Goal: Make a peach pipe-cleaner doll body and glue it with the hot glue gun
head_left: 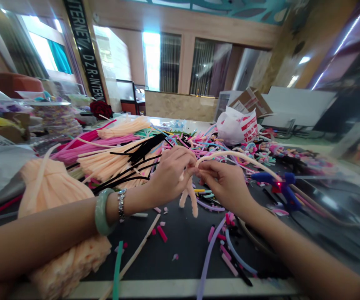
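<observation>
Both hands meet over the middle of the dark table. My left hand (175, 171), with a green bangle and a metal watch at the wrist, is closed on peach pipe cleaners; two fuzzy peach ends (188, 200) hang below its fingers. My right hand (222, 179) pinches a long peach pipe cleaner (239, 154) close to the left fingertips. That strand arches up and away to the right, towards a blue glue gun (288, 183) with a red light. The fingers hide where the peach strands join.
A thick peach bundle (55, 187) lies under my left forearm. Behind are pink and black pipe cleaners (148, 148), a white plastic bag (238, 125) and a spool (53, 114). Cut pink pieces (162, 234), a green strip (118, 266) and purple strands (211, 254) lie nearer.
</observation>
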A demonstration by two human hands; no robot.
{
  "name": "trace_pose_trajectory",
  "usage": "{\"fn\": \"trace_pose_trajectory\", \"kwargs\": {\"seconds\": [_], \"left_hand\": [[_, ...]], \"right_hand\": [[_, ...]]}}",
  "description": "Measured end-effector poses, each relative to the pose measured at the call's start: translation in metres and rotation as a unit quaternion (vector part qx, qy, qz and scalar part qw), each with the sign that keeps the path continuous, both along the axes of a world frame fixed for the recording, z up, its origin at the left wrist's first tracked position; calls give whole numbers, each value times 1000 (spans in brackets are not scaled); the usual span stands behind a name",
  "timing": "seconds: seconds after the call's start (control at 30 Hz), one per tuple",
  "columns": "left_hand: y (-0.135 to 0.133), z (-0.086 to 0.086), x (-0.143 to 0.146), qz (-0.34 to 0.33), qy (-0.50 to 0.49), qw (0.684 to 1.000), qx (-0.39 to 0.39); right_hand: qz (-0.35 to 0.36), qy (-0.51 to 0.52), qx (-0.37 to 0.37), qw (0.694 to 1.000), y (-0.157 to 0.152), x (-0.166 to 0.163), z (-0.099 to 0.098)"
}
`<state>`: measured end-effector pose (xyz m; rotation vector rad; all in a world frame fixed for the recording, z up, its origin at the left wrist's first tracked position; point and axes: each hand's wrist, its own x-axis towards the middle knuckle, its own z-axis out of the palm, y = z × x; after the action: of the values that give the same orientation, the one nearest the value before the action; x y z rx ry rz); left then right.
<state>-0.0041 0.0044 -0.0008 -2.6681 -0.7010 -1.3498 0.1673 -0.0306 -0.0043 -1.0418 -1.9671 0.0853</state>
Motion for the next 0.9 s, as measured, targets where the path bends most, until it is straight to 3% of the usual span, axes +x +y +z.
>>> {"fn": "trace_pose_trajectory", "kwargs": {"seconds": [0.23, 0.43, 0.67, 0.9], "left_hand": [[3, -2, 0, 2, -4, 1000, 0], [7, -4, 0, 13, 1, 1000, 17], [7, -2, -1, 0, -24, 999, 26], [5, 3, -2, -40, -49, 998, -31]], "right_hand": [[-22, 18, 16, 999, -2, -3, -2], [-54, 11, -25, 998, -2, -5, 0], [-2, 47, -108, 993, -1, -3, -1], [0, 42, -83, 996, -3, -3, -4]]}}
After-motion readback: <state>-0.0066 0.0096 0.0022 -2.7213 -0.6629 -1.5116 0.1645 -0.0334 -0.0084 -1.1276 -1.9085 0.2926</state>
